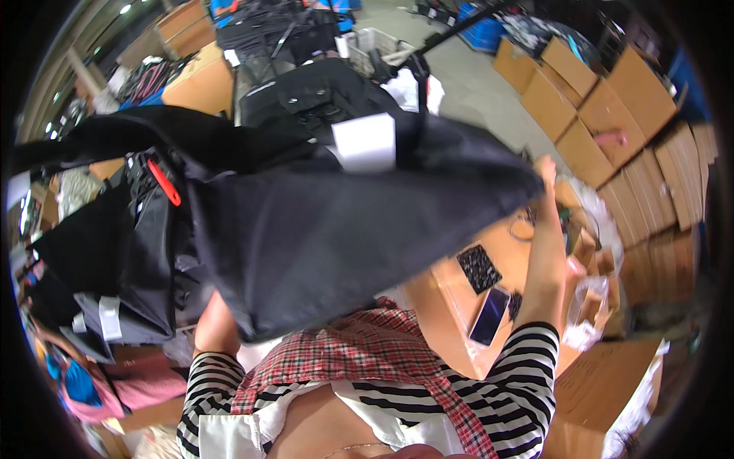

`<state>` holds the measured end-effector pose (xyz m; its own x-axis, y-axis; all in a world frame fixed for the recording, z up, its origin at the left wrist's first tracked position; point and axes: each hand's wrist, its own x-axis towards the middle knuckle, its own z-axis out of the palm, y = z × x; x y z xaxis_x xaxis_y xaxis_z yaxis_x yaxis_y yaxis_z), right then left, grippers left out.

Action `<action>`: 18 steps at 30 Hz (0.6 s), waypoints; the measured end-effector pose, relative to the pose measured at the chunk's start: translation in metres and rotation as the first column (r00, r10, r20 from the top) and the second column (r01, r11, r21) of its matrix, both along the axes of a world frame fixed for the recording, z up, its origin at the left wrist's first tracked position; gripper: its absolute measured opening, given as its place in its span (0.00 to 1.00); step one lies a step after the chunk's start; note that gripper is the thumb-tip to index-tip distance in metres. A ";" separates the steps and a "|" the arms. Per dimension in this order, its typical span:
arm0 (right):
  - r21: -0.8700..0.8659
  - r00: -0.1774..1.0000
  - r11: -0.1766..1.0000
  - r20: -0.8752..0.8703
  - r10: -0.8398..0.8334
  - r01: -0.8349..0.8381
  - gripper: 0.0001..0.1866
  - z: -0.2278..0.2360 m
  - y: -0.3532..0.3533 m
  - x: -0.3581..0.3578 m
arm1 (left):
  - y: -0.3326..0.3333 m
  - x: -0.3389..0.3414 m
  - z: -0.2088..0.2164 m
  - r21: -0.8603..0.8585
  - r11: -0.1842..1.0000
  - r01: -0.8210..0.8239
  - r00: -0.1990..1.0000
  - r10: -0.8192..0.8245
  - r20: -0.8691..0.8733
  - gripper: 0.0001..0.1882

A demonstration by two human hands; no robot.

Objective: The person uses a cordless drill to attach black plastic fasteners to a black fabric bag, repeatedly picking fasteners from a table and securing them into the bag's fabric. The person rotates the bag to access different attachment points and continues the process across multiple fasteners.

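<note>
A large piece of black fabric (321, 237) spreads across the middle, raised in front of my body and slightly blurred. My right hand (545, 170) is closed around its far right corner, with the arm stretched forward. At the near left edge, my left hand (217, 310) goes in behind the fabric; its fingers are hidden. A white label or sheet (365, 143) shows at the fabric's far edge. More black fabric pieces (138, 245) hang at the left, with a red strip (164, 183) on them.
Under my right arm, a cardboard surface (443, 298) carries a phone (489, 316) and a dark patterned pad (479, 269). Open cardboard boxes (596, 115) stand to the right. Black bags (321, 84) are piled ahead, beside a dark pole (451, 34).
</note>
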<state>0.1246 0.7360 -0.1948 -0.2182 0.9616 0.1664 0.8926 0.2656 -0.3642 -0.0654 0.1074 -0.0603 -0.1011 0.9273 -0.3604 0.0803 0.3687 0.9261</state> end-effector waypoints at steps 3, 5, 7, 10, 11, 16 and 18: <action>-0.273 0.945 0.906 -0.029 0.327 -0.322 0.27 -0.034 -0.022 -0.074 | -0.035 0.028 -0.052 -0.139 0.988 -0.064 0.997 0.057 -0.057 0.31; -0.147 0.640 0.749 -0.638 0.428 -0.646 0.30 -0.050 -0.051 -0.115 | -0.049 0.041 -0.072 -0.207 0.976 -0.069 0.994 0.050 -0.097 0.30; -0.298 0.346 0.403 -0.937 0.050 -0.865 0.32 -0.038 -0.091 -0.166 | -0.072 0.053 -0.084 -0.248 0.958 -0.142 0.987 0.119 -0.107 0.29; -0.292 0.284 0.041 -0.948 -0.141 -0.955 0.31 -0.030 -0.192 -0.250 | -0.138 0.103 -0.112 -0.218 0.822 -0.527 0.835 0.548 0.047 0.35; -0.265 0.259 0.014 -0.951 -0.172 -0.964 0.31 -0.029 -0.201 -0.253 | -0.151 0.110 -0.120 -0.232 0.780 -0.582 0.774 0.618 0.135 0.38; -0.190 0.207 -0.099 -0.956 -0.209 -0.977 0.30 -0.037 -0.277 -0.287 | -0.199 0.116 -0.181 -0.512 0.576 -0.637 0.574 0.798 0.183 0.35; -0.175 0.201 -0.144 -0.959 -0.197 -0.974 0.29 -0.038 -0.317 -0.300 | -0.194 0.123 -0.190 -0.311 0.572 -0.759 0.542 0.820 0.184 0.29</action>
